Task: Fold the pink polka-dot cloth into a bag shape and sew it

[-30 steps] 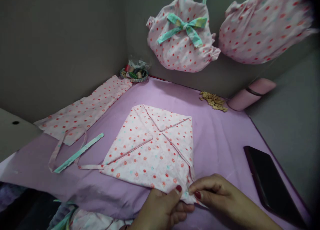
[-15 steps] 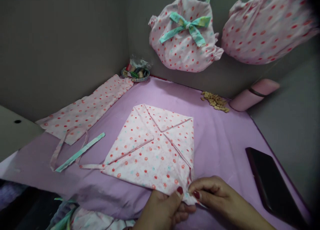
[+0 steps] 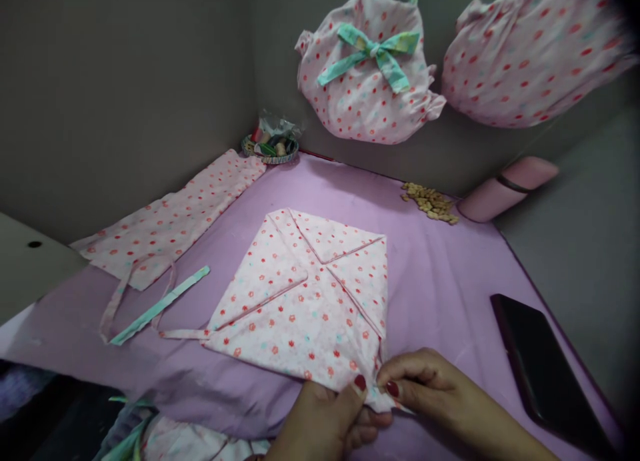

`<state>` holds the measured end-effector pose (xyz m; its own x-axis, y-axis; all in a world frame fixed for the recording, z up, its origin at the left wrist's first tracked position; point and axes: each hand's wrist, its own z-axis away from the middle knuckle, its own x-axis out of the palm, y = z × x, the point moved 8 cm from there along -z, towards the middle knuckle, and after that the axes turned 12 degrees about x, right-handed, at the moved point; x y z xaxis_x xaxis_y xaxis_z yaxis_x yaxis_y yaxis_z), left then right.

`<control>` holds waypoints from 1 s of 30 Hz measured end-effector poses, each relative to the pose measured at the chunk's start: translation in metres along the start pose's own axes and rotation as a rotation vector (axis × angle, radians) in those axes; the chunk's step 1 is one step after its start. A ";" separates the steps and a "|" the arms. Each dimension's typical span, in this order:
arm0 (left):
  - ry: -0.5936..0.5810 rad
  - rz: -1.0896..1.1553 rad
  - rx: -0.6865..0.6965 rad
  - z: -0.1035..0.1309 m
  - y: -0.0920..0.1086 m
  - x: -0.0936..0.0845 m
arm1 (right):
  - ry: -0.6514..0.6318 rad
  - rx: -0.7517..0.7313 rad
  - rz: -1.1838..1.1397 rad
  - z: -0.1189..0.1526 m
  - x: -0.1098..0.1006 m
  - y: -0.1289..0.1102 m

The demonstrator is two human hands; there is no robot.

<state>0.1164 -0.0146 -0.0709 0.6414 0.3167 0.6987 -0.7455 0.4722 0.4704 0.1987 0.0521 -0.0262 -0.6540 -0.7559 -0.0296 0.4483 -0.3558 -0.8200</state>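
Note:
A pink flower-print cloth (image 3: 300, 314), folded into a flat envelope-like shape, lies on a lilac-covered table (image 3: 440, 274). My left hand (image 3: 333, 417) grips its near right corner from below, thumb on top. Close beside it, my right hand (image 3: 425, 387) pinches the gathered tip of the same corner between thumb and finger. Whether a needle or pin is in that pinch is too small to tell. From the cloth's left corner runs a thin pink fabric strap (image 3: 185, 333), looping left. A mint-green strip (image 3: 163, 305) lies across the loop.
A black phone (image 3: 545, 367) lies at the right edge. At the back are a pile of tan pieces (image 3: 430, 203), a pink bottle (image 3: 507, 189) and a basket of thread (image 3: 270, 147). More printed fabric (image 3: 175, 214) lies left. A bow-trimmed bag (image 3: 370, 74) hangs above.
Hardly anything differs. Both hands keep hold of the cloth's corner, with only a very slight shift of the right hand's fingers.

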 end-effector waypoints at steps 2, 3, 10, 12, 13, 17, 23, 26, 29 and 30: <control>0.020 -0.021 0.004 0.000 -0.001 0.000 | 0.007 0.005 -0.003 0.000 0.002 0.001; 0.029 -0.037 0.008 0.000 0.000 0.000 | 0.009 0.003 -0.007 0.000 0.003 0.001; 0.078 -0.019 0.015 0.000 0.001 0.003 | 0.024 0.015 0.013 0.003 0.011 -0.005; 0.082 -0.009 0.023 -0.001 0.001 0.003 | 0.049 -0.013 0.077 0.006 0.011 -0.012; 0.082 -0.014 0.026 -0.002 0.001 0.002 | 0.062 -0.028 0.108 0.007 0.011 -0.015; 0.054 -0.049 0.041 -0.003 0.000 0.003 | 0.142 -0.051 0.255 0.009 0.012 -0.019; 0.070 -0.028 0.074 -0.002 0.003 0.004 | 0.182 -0.080 0.393 0.009 0.018 -0.020; 0.085 -0.007 0.079 -0.001 0.004 0.005 | 0.174 -0.086 0.376 0.011 0.019 -0.020; 0.076 0.012 0.086 -0.002 0.003 0.006 | 0.192 -0.102 0.344 0.012 0.018 -0.022; 0.081 0.018 0.086 -0.003 0.002 0.006 | 0.206 -0.107 0.339 0.012 0.017 -0.022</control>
<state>0.1190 -0.0094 -0.0676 0.6379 0.3919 0.6630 -0.7675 0.3943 0.5054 0.1846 0.0406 -0.0018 -0.5934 -0.6909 -0.4129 0.6004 -0.0383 -0.7988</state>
